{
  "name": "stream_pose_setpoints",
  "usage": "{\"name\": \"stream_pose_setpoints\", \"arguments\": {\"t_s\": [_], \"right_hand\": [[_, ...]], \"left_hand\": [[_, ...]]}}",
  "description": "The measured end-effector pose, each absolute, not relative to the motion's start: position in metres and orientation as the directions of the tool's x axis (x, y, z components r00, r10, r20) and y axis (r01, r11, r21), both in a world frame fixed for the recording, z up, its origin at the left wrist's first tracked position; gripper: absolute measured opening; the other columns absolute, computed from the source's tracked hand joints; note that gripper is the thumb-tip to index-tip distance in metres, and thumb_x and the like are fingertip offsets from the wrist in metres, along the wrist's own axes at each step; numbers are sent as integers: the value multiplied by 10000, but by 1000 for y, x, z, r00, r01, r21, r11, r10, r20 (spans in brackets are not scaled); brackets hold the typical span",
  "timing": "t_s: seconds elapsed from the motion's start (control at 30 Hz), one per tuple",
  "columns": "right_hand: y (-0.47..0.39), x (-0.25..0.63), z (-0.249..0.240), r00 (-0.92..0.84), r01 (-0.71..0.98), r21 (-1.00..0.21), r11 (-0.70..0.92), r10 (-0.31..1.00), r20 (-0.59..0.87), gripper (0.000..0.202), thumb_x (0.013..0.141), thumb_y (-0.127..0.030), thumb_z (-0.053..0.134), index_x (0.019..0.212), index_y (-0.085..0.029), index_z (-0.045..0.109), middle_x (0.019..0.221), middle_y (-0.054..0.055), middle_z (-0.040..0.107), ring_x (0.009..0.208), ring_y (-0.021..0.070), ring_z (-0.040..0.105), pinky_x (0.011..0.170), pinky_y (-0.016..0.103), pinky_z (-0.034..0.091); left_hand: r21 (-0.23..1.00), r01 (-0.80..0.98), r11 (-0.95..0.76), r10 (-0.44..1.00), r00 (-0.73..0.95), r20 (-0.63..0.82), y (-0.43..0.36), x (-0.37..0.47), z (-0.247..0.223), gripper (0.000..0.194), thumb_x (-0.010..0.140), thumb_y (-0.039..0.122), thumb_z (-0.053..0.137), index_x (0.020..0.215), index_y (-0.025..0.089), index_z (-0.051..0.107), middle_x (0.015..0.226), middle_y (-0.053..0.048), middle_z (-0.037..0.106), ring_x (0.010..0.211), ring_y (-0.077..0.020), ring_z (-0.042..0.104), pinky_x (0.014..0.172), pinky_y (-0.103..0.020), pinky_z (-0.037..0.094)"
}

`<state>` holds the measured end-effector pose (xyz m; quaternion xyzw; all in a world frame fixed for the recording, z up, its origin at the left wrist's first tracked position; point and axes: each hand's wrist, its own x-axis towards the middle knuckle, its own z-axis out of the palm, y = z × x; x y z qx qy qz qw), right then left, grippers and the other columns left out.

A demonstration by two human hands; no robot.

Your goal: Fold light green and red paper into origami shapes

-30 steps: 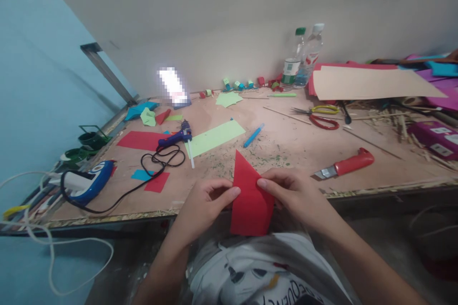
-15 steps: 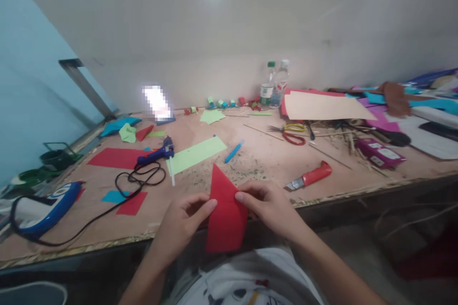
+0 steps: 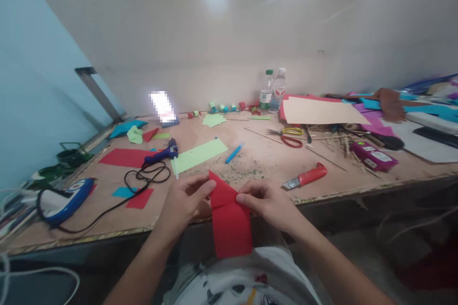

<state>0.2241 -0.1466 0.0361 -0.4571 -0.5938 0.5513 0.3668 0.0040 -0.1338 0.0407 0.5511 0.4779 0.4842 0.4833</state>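
A sheet of red paper (image 3: 232, 228) hangs between my hands at the table's front edge, with a slanted upper edge and a crease across it. My left hand (image 3: 188, 198) pinches its upper left corner between thumb and fingers. On the right side, at the lower end of the slant, my right hand (image 3: 266, 200) grips the paper the same way. Beyond my hands lie a blue pen (image 3: 234, 153) and a light green paper strip (image 3: 200, 154). A red-handled utility knife (image 3: 306, 176), its blade showing, rests right of my right hand.
On the left are a blue glue gun (image 3: 162, 153) with a looping black cord and a blue-and-white iron-like device (image 3: 71, 202). Scissors (image 3: 288, 137), thin sticks, a purple box (image 3: 372, 156) and a paper stack (image 3: 322, 110) lie right. Two bottles (image 3: 266, 95) stand at the back.
My left hand has moved up along the paper's left edge to its top corner. The paper's tip has tilted and sunk slightly. The camera view has lifted.
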Motion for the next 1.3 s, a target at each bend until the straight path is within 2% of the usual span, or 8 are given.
{"name": "stream_pose_setpoints", "arguments": {"t_s": [0.07, 0.2, 0.47, 0.67, 0.77, 0.93, 1.07, 1.3], "right_hand": [[-146, 225, 37, -332, 154, -988, -10, 941, -62, 236, 846, -356, 705, 736, -149, 734, 657, 5, 634, 580, 119, 515, 539, 240, 390], [-145, 228, 31, -345, 170, -985, -2, 937, -62, 275, 872, -399, 690, 765, -148, 728, 661, 4, 627, 565, 120, 507, 534, 247, 378], [-142, 231, 30, -373, 211, -977, 34, 926, -49, 263, 884, -391, 686, 756, -166, 731, 682, 15, 661, 595, 141, 538, 563, 263, 399], [-144, 218, 37, -411, 235, -954, 187, 908, 77, 216, 912, -353, 668, 885, -186, 802, 900, 63, 805, 796, 198, 685, 709, 288, 485], [-144, 211, 37, -393, 238, -946, 218, 913, 111, 262, 941, -347, 625, 833, -184, 800, 818, 54, 791, 735, 189, 661, 661, 283, 464], [-146, 214, 40, -398, 280, -929, 243, 910, 118, 315, 967, -354, 602, 780, -181, 787, 737, 35, 757, 660, 179, 607, 593, 280, 412], [-146, 224, 38, -393, 287, -932, 220, 914, 95, 342, 962, -363, 606, 709, -182, 748, 699, 31, 726, 654, 182, 600, 599, 284, 414], [-143, 241, 31, -336, 274, -956, 109, 942, 10, 358, 946, -415, 618, 711, -171, 733, 713, 63, 748, 700, 215, 683, 659, 306, 510]], "left_hand": [[994, 60, -90, 994, 75, 86, -133, 8, 41, 274, 770, 401, 821, 671, 155, 754, 682, -23, 704, 671, -153, 618, 636, -211, 493], [994, 49, -100, 995, 24, 99, -133, 13, 34, 300, 790, 414, 784, 652, 152, 735, 611, -14, 661, 582, -135, 560, 556, -215, 441], [992, 39, -123, 991, 57, 121, -130, 11, 42, 269, 783, 388, 795, 692, 137, 769, 679, -35, 700, 657, -151, 595, 613, -227, 466], [989, 53, -136, 987, 99, 130, -140, 19, 42, 238, 814, 357, 777, 701, 148, 802, 684, -45, 724, 664, -169, 616, 631, -249, 485], [988, 49, -144, 985, 102, 139, -146, 22, 42, 229, 827, 342, 767, 696, 159, 807, 702, -45, 729, 682, -179, 629, 641, -257, 492], [987, 15, -162, 987, -18, 162, -142, 18, 42, 226, 809, 324, 795, 649, 164, 782, 673, -22, 712, 681, -165, 608, 661, -249, 487], [987, -72, -142, 982, -139, 131, -134, 15, 32, 180, 780, 328, 813, 713, 161, 810, 698, -24, 738, 673, -150, 618, 649, -236, 492], [976, -191, -105, 977, -205, 65, -125, -1, 28, 224, 743, 372, 835, 743, 156, 778, 580, 26, 646, 470, -67, 480, 470, -176, 380]]}}
